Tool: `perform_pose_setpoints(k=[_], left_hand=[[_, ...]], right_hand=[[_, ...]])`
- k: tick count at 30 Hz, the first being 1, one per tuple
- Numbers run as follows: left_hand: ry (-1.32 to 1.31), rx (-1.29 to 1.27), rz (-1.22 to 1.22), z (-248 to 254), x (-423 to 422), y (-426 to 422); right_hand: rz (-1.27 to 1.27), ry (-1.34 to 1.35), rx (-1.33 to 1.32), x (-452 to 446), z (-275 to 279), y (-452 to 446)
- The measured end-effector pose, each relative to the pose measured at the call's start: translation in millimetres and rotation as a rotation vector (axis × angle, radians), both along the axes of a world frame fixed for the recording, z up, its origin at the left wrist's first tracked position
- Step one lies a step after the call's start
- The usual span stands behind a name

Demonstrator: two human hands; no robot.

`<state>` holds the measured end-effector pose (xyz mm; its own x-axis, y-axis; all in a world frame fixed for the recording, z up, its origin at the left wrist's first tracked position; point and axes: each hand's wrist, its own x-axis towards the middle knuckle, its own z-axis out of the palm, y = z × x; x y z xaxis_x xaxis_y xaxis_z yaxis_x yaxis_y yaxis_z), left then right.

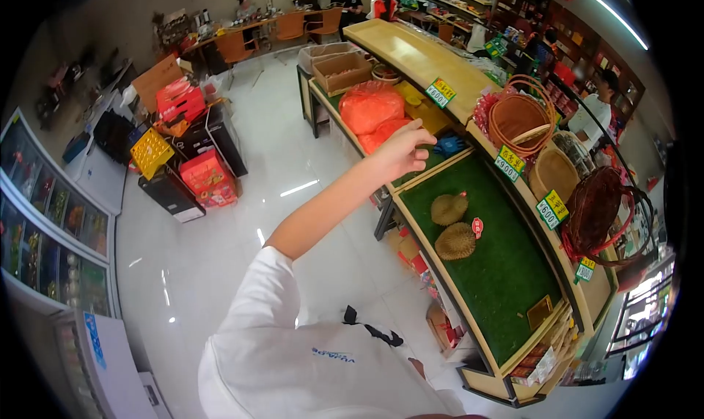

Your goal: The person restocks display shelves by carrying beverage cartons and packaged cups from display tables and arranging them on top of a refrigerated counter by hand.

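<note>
My left hand (402,151) reaches over the wooden display stand, its fingers loosely bent and apart, with nothing visible in them. Just beyond the fingertips lies a dark blue item (449,146), perhaps gloves. Beside the hand, red plastic bags (372,107) cover part of the stand. On the green turf lining (506,287) rest two spiky durians, one nearer the hand (449,208) and one below it (455,241), with a red tag (478,228) at the lower one. My right hand does not show.
Wicker baskets (519,119) and price signs (509,163) line the upper shelf. Red gift boxes (208,177) stand on the floor at left, near a glass-door fridge (55,228). A cardboard box (341,72) sits at the stand's far end. Several people sit at the back table.
</note>
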<state>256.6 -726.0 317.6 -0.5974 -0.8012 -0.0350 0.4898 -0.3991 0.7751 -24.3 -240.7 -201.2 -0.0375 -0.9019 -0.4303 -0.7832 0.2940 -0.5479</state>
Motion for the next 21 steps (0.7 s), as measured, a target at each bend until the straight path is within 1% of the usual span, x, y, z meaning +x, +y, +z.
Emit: perform_pose_setpoints(k=[1, 3, 4, 6, 7, 8, 9, 10, 11, 12, 14, 15, 16, 17, 18, 21], left_hand=[[0.000, 0.000, 0.009, -10.2, -2.9, -13.0], [-0.139, 0.011, 0.183, -30.5, -7.8, -37.1], [-0.140, 0.010, 0.187, -43.3, -7.5, -53.8], [-0.322, 0.024, 0.301, -76.6, -5.2, -93.2], [-0.322, 0.021, 0.303, -95.8, -0.7, -112.3], [-0.536, -0.096, 0.376, -117.8, 5.0, -131.8], [-0.748, -0.219, 0.447, -142.3, 10.0, -155.0], [-0.903, -0.271, 0.575, -184.2, 12.9, -190.4], [-1.055, -0.323, 0.705, -211.3, 13.8, -216.1], [-1.051, -0.329, 0.705, -202.8, 16.0, -208.8], [-1.366, -0.422, 0.592, -185.6, 25.6, -172.7], [-1.492, -0.519, 0.523, -195.1, 28.0, -170.7], [-1.495, -0.519, 0.517, -195.9, 31.3, -161.1], [-1.639, -0.660, 0.371, -195.3, 34.3, -149.4], [-1.773, -0.803, 0.216, -193.8, 35.6, -138.3], [-1.803, -0.801, 0.188, -218.8, 32.2, -127.0]], right_hand=[[0.046, 0.034, -0.015, -1.6, -8.9, 0.7], [0.115, 0.109, -0.010, -7.8, -28.7, 5.3], [0.178, 0.185, -0.006, -11.1, -39.1, 9.3], [0.180, 0.173, -0.020, -20.7, -62.1, 26.3], [0.180, 0.160, -0.034, -22.4, -67.7, 28.7], [0.180, 0.159, -0.037, -20.3, -64.2, 28.7], [0.224, 0.214, 0.044, -16.1, -54.7, 28.5], [0.266, 0.273, 0.125, -13.5, -43.9, 27.9], [0.260, 0.276, 0.118, -9.5, -31.8, 27.2], [-0.018, 0.064, 0.193, -3.5, -20.1, 28.8], [-0.297, -0.153, 0.268, -2.5, -21.3, 34.5], [-0.288, -0.195, 0.246, -5.1, -33.7, 42.3], [-0.286, -0.218, 0.237, -3.7, -37.6, 48.0], [-0.283, -0.241, 0.229, -1.1, -38.5, 52.6], [-0.222, -0.180, 0.214, 0.1, -39.3, 54.6], [-0.099, -0.056, 0.165, 4.9, -39.9, 54.9]])
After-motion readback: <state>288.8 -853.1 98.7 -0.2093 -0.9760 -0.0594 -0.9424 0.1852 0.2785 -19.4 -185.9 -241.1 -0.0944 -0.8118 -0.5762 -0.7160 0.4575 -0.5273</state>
